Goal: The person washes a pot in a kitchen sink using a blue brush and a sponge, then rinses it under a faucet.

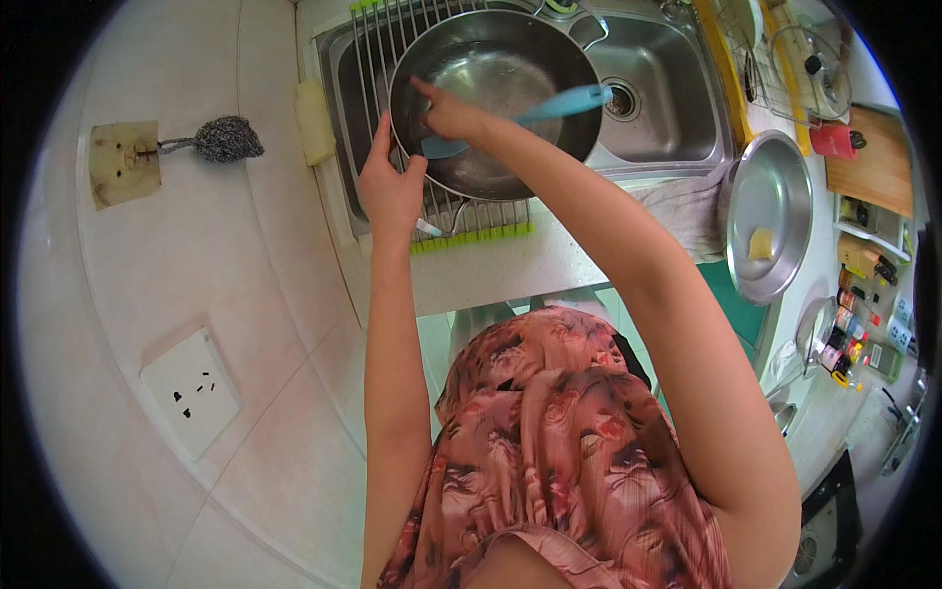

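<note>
A large dark metal pan (508, 81) with loop handles rests over the left sink basin on a roll-up drying rack (368, 59). My left hand (390, 180) is at its near-left rim, thumb and index finger spread against the edge; its other fingers are hidden. Inside the pan, my right hand (452, 114) reaches to the left inner wall with the index finger stretched out. A light-blue utensil (570, 103) lies slantwise across the pan, its flat end near my right hand and its handle over the right rim. My right wrist crosses above and hides its middle.
The right sink basin (666, 96) has a drain. A metal bowl (769, 213) holding a yellow piece stands right, beside a grey cloth (677, 213). A yellow sponge (315, 121) lies at the left sink edge. A steel-wool scourer (228, 140) hangs on the wall above a socket (191, 394).
</note>
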`<action>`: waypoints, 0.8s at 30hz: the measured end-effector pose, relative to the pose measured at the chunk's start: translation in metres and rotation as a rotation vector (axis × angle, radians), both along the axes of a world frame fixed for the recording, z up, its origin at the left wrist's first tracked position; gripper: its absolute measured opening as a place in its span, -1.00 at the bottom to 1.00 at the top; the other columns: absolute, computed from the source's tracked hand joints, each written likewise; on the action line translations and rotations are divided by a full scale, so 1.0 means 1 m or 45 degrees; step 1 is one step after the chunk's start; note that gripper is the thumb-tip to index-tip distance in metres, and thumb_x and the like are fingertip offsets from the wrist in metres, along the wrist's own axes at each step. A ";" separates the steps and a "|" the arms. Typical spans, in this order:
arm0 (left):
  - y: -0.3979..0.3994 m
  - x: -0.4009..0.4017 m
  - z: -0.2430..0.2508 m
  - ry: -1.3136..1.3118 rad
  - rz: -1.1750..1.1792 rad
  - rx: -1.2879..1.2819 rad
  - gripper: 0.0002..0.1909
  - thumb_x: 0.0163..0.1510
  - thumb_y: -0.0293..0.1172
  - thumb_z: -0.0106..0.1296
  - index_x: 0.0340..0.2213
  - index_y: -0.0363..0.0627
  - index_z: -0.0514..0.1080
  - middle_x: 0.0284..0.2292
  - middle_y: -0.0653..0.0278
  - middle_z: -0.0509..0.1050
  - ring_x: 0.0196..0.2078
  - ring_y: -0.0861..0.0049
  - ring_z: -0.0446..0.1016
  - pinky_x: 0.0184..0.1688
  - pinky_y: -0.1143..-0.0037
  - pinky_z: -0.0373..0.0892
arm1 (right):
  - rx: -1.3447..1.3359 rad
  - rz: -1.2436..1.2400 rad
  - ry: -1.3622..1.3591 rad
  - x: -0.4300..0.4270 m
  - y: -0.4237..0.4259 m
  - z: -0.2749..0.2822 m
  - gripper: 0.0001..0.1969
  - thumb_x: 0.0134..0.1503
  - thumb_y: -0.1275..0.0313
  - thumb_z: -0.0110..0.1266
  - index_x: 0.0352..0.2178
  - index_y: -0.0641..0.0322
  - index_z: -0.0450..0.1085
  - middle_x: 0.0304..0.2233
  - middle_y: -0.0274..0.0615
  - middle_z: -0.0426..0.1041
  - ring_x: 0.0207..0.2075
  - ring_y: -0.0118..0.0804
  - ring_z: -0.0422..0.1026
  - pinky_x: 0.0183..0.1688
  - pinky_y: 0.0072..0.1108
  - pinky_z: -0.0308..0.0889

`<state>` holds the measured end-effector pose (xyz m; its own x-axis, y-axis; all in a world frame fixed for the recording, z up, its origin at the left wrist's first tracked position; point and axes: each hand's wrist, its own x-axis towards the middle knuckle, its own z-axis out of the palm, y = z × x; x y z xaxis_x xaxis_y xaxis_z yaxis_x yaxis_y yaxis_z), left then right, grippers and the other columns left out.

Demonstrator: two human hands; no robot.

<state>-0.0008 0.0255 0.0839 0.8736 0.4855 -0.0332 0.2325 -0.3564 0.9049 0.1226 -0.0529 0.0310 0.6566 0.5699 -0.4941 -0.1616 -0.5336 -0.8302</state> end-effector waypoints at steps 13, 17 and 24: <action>-0.002 0.003 -0.002 0.031 -0.020 0.050 -0.33 -0.23 -0.52 -0.05 0.03 -0.09 0.19 -0.12 0.12 0.39 -0.16 0.43 0.43 -0.18 0.55 0.30 | -0.114 0.124 -0.680 -0.001 -0.005 -0.014 -0.27 -0.20 0.59 -0.15 0.12 0.01 0.02 -0.45 0.13 0.44 -0.45 -0.04 0.44 -0.39 -0.39 0.33; -0.002 0.002 0.001 0.025 -0.009 0.001 -0.34 -0.23 -0.51 -0.04 0.03 -0.07 0.20 -0.11 0.12 0.39 -0.22 0.44 0.44 -0.21 0.55 0.31 | -0.328 0.155 -0.731 0.000 -0.015 0.016 -0.39 -0.12 0.50 -0.09 0.06 -0.02 0.12 -0.32 -0.03 0.41 -0.31 -0.12 0.41 -0.31 -0.40 0.31; -0.005 0.006 0.000 0.038 0.021 0.012 -0.35 -0.22 -0.53 -0.04 0.02 -0.05 0.21 -0.12 0.11 0.40 -0.56 0.59 0.35 -0.38 0.57 0.31 | -1.139 1.073 -1.448 0.035 -0.131 0.056 -0.74 -0.02 0.15 -0.05 -0.44 0.01 0.47 -0.48 -0.24 0.48 -0.35 -0.23 0.43 -0.14 -0.26 0.15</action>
<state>0.0049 0.0204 0.0841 0.8641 0.5003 -0.0550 0.2657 -0.3606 0.8941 0.1580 -0.1839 0.0868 0.5622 0.7466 -0.3558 0.8264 -0.4902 0.2772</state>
